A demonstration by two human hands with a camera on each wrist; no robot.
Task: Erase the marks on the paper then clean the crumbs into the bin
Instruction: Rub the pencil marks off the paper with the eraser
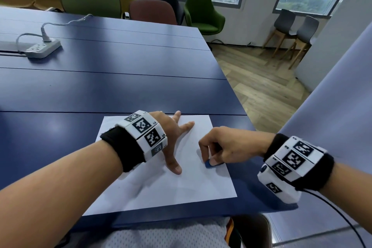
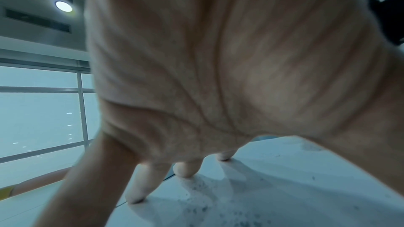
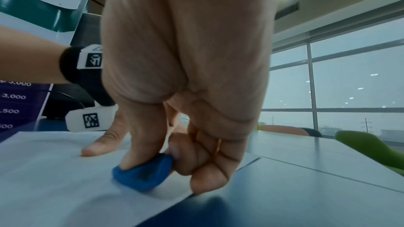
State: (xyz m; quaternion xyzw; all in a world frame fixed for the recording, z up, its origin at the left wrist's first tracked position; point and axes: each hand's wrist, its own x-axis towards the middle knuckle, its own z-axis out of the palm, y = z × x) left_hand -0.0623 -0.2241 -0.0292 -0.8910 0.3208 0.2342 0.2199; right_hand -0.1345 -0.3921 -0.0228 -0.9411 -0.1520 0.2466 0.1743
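A white sheet of paper (image 1: pixel 177 185) lies on the blue table (image 1: pixel 120 86) near its front edge. My left hand (image 1: pixel 171 137) presses flat on the sheet with fingers spread. In the left wrist view, dark crumbs (image 2: pixel 203 208) dot the paper (image 2: pixel 284 187) under the left hand (image 2: pixel 186 170). My right hand (image 1: pixel 213 151) pinches a blue eraser (image 1: pixel 208 164) and holds it against the paper close to the right edge. The right wrist view shows the eraser (image 3: pixel 144 173) squeezed between thumb and curled fingers, touching the paper (image 3: pixel 54 179). No bin is in view.
A white power strip (image 1: pixel 43 47) with a plugged cable sits at the table's far left. Several chairs (image 1: pixel 203 14) line the far side by the windows. The table's right edge (image 1: pixel 231 86) drops to a wooden floor; a pale panel stands at the right.
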